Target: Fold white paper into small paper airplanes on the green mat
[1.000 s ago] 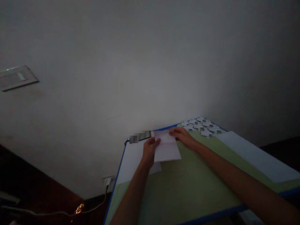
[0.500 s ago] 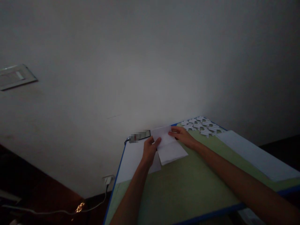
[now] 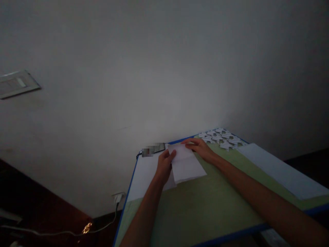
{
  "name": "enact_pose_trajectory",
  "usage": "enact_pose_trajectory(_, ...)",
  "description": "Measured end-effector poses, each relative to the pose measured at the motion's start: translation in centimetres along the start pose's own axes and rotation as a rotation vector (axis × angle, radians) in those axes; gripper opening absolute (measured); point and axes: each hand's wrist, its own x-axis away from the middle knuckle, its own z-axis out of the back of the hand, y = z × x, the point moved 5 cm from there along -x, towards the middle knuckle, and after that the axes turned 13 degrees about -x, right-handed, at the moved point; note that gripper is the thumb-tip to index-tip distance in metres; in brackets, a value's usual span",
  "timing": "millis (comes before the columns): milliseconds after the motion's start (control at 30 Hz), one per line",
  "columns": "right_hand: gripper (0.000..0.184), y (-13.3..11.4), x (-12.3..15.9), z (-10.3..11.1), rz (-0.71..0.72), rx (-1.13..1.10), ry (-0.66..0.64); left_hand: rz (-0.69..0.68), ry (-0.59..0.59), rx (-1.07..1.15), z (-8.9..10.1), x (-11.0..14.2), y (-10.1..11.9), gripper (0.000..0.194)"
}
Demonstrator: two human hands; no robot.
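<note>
A folded sheet of white paper [image 3: 187,166] is held between my two hands above the green table. My left hand [image 3: 164,163] grips its left edge, with the thumb on top and the fingers behind. At the far right corner, my right hand [image 3: 199,148] has its thumb and fingers at the paper's upper edge. Under and left of it lies another white sheet [image 3: 144,178], partly covered by my left hand and forearm.
Several folded white paper shapes [image 3: 221,138] lie at the table's far right corner. A long stack of white paper [image 3: 280,171] is along the right side. A phone-like device [image 3: 159,148], partly blurred, rests at the far left corner. The green table [image 3: 205,212] has a blue edge and stands against the wall.
The paper's upper part, raised half a second ago, now lies lower and flatter. My right fingers have shifted slightly left along its upper edge. My left hand has stayed nearly still.
</note>
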Motion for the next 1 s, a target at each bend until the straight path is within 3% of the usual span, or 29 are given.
enact_pose_trajectory(100, 0.032, -0.7, 0.1, 0.1, 0.098, 0.095, -0.015, 0.112, 0.046, 0.017, 0.6, 0.0, -0.2, 0.046)
enact_pose_trajectory(200, 0.033, -0.9, 0.2, 0.1, 0.163, 0.139, -0.035, 0.189, 0.043, 0.036, 1.0, 0.1, -0.2, 0.056)
enact_pose_trajectory(267, 0.03, -0.9, 0.2, 0.0, 0.191, 0.149, -0.06, 0.163, 0.063, -0.015, 1.1, 0.1, -0.1, 0.061)
enact_pose_trajectory(400, 0.024, -0.5, 0.1, -0.3, 0.177, 0.175, -0.081, 0.073, 0.049, -0.207, 0.7, 0.1, 0.0, 0.052)
enact_pose_trajectory(700, 0.057, 0.9, 0.0, -0.6, 0.012, 0.075, -0.065, 0.051, 0.016, -0.222, 0.1, 0.3, -0.1, 0.053)
enact_pose_trajectory(867, 0.047, 0.8, -0.3, -0.8, 0.14, 0.215, -0.072, 0.054, -0.03, -0.256, -0.4, 0.5, 0.0, 0.052)
enact_pose_trajectory(1000, 0.043, 0.8, -0.4, -0.5, 0.117, 0.174, -0.07, 0.029, -0.016, -0.276, -0.1, 0.3, 0.1, 0.051)
